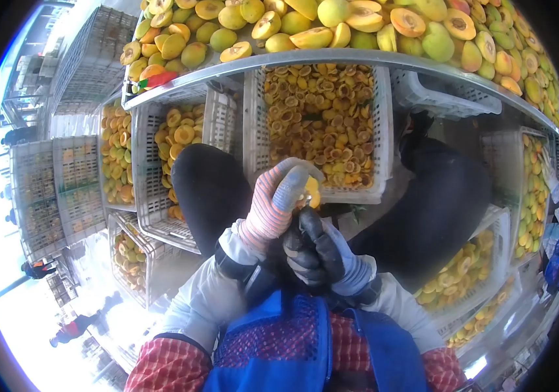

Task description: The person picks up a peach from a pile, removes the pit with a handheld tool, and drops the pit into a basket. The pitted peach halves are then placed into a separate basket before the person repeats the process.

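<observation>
My left hand [275, 199], in a striped, grey-fingered work glove, is closed around a yellow peach half [313, 192] in front of my chest. Just below it, my right hand [311, 251], in a black and grey glove, is wrapped round a small hand tool. Only the metal tip of the tool [304, 200] shows, against the cut side of the peach; the handle is hidden in my fist. Beneath my hands, between my knees, stands a white crate [254, 124] holding small brownish, cup-shaped peach scraps [322, 117].
Across the top, a metal-edged table [279, 59] bears whole and halved peaches [331, 13]. Crates of halved peaches stand at my left [148, 176] and right [503, 242]. Stacked crates [37, 189] rise farther left. A person [73, 330] is in the bright background.
</observation>
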`<state>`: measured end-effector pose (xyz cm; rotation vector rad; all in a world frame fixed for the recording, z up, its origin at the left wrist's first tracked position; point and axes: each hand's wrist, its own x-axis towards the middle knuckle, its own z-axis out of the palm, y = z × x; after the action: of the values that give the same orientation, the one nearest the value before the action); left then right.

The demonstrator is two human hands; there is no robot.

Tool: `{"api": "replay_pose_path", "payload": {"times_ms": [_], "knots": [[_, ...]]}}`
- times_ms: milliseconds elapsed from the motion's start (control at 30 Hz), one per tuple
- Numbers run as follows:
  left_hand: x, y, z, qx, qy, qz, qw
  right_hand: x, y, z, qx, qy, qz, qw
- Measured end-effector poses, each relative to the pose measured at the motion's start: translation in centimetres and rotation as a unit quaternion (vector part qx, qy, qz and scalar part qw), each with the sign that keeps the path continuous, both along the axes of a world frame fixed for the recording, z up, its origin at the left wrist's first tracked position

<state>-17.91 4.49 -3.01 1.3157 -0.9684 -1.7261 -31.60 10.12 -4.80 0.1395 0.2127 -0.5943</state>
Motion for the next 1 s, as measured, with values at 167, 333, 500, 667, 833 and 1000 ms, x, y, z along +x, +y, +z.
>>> {"api": "replay_pose_path", "payload": {"times_ms": [167, 333, 500, 667, 833, 1000], "knots": [[-0.3, 0.2, -0.9, 0.106, 0.133, 0.013, 0.985, 0.5, -0.1, -0.5, 0.145, -0.28, 0.028, 0.948], [-1.4, 0.1, -0.5, 0.261, 0.204, 0.266, 0.905, 0.6, -1.0, -1.7, 0.062, -0.348, -0.027, 0.935], [3.5, 1.1, 2.9, -0.009, -0.023, 0.282, 0.959, 0.3, -0.9, -3.4, 0.153, -0.252, -0.051, 0.954], [19.7, -2.6, 0.2, -0.137, -0.797, 0.115, 0.577, 0.3, -1.6, -2.9, 0.1, -0.256, -0.045, 0.961], [9.1, -11.8, 6.1, -0.231, -0.639, 0.108, 0.725, 1.1, -2.3, -5.0, 0.113, -0.204, -0.025, 0.972], [7.2, -24.8, 2.9, -0.054, -0.73, -0.167, 0.661, 0.2, -3.3, -4.9, 0.105, -0.073, -0.064, 0.99]]}}
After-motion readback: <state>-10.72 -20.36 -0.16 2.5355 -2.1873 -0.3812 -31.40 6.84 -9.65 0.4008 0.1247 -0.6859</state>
